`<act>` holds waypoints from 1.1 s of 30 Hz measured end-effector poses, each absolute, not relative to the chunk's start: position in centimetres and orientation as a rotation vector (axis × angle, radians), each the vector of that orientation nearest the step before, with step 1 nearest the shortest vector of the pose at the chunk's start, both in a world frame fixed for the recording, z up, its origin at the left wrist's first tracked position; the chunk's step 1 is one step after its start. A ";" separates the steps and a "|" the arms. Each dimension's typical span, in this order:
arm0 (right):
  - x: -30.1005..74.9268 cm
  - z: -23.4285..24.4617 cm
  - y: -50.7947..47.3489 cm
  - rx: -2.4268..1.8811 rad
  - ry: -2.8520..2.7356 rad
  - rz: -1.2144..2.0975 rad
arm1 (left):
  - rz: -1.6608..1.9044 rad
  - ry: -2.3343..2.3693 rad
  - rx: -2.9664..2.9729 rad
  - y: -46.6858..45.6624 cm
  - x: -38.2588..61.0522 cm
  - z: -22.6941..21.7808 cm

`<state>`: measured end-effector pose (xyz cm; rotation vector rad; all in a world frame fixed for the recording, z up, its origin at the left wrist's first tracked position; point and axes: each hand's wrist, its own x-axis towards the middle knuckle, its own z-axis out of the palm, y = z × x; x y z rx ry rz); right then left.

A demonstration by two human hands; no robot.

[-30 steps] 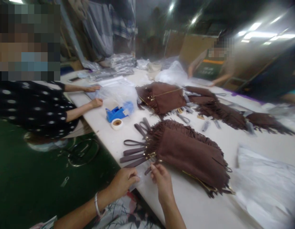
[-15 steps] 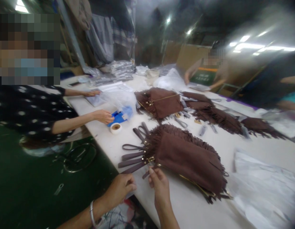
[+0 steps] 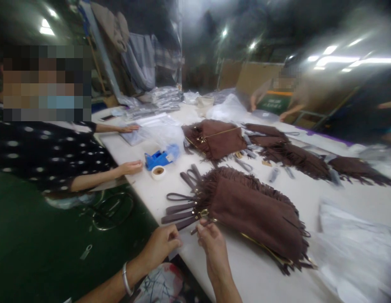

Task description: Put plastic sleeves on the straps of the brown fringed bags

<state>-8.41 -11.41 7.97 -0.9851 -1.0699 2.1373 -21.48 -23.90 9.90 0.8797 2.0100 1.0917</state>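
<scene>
Pinching a narrow strap [image 3: 194, 231], the right grip [image 3: 212, 240] adjoins fringed bags [image 3: 254, 212].

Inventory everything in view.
Fringed soft bags: several, brown, across table
Flat strap loops: several, brown, beside nearest bags
Plastic tape dispenser: one, blue, table's left
Round tape roll: one, white, beside dispenser
Sheer plastic sheets: several, whitish, table
Wrapped packets: many, grey, far table
Flat table: one, white, middle
Floor: one, green, lower left
Co-workers: three visible, varied clothing, around table
Metal bangle: one, silver, left wrist
Left hand: one, lower middle
Right hand: one, pinching strap
</scene>
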 end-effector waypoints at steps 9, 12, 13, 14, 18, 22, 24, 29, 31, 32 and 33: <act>-8.2 7.6 -11.2 -1.001 -1.214 2.048 | 1.203 1.937 0.767 -23.5 -21.1 9.0; -8.2 7.5 -11.1 -1.041 -1.248 2.036 | 1.237 1.878 0.723 -23.1 -20.9 8.6; -8.2 7.4 -11.0 -1.057 -1.255 2.041 | 1.249 1.852 0.705 -22.9 -20.8 8.4; -8.1 7.4 -10.9 -1.071 -1.262 2.047 | 1.259 1.828 0.684 -22.7 -20.7 8.3; -7.7 7.4 -10.7 -1.075 -1.343 2.012 | 1.299 1.717 0.564 -21.8 -19.9 7.6; -7.3 7.1 -10.5 -1.030 -1.399 1.980 | 1.397 1.553 0.416 -21.0 -18.7 7.8; -7.1 6.7 -10.4 -1.027 -1.365 2.014 | 1.397 1.467 0.384 -20.8 -18.0 8.2; -7.1 5.4 -10.5 -1.042 -1.253 2.066 | 1.368 1.404 0.387 -20.5 -17.1 8.5; -7.2 5.1 -10.5 -1.043 -1.222 2.088 | 1.377 1.468 0.379 -20.2 -17.1 7.7; -7.2 5.0 -10.5 -1.038 -1.211 2.101 | 1.380 1.494 0.375 -20.0 -17.1 7.2; -7.2 5.0 -10.4 -1.030 -1.207 2.116 | 1.383 1.508 0.366 -19.8 -17.1 6.7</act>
